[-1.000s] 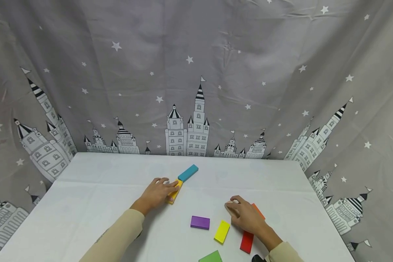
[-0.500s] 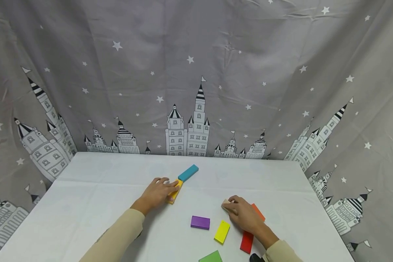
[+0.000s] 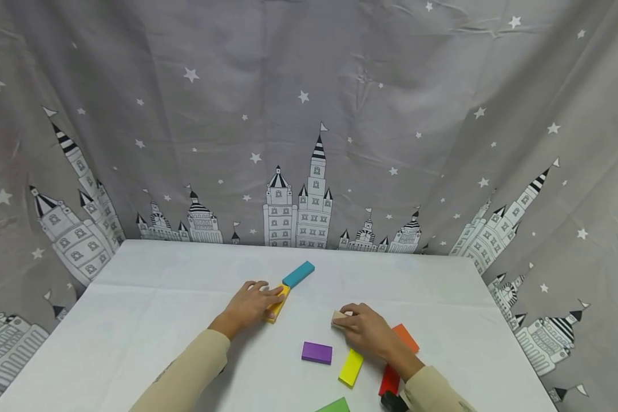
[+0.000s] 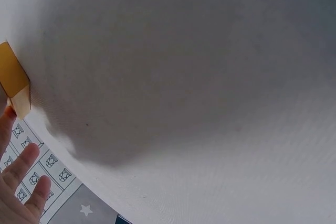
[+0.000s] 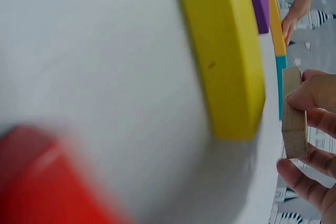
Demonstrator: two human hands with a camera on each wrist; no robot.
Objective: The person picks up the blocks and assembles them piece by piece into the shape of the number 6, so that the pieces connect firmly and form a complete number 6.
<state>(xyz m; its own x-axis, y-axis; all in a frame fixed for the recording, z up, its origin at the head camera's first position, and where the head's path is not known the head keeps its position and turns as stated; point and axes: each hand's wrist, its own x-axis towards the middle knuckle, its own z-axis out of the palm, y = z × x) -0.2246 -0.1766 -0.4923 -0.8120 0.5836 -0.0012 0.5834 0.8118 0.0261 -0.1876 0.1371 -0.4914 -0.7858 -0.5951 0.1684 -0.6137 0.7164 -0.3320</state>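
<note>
My left hand pinches an orange-yellow wooden block lying flat on the white table. Its far end touches a blue block, which lies at a slight angle to it. In the left wrist view, a fingertip touches the end of the orange-yellow block, while other fingers stay spread. My right hand grips a bare wooden block between thumb and fingers. The right wrist view shows this natural-wood block with the thumb on one face and fingers behind it.
Nearest the right hand lie a yellow block, an orange block and a red block, partly under the forearm. A purple block lies between the hands. At the front edge is a green block. A grey curtain hangs behind.
My right hand has moved left with the bare wooden block, towards the orange-yellow one. The left hand stays in place on its block. The head view has shifted slightly.
</note>
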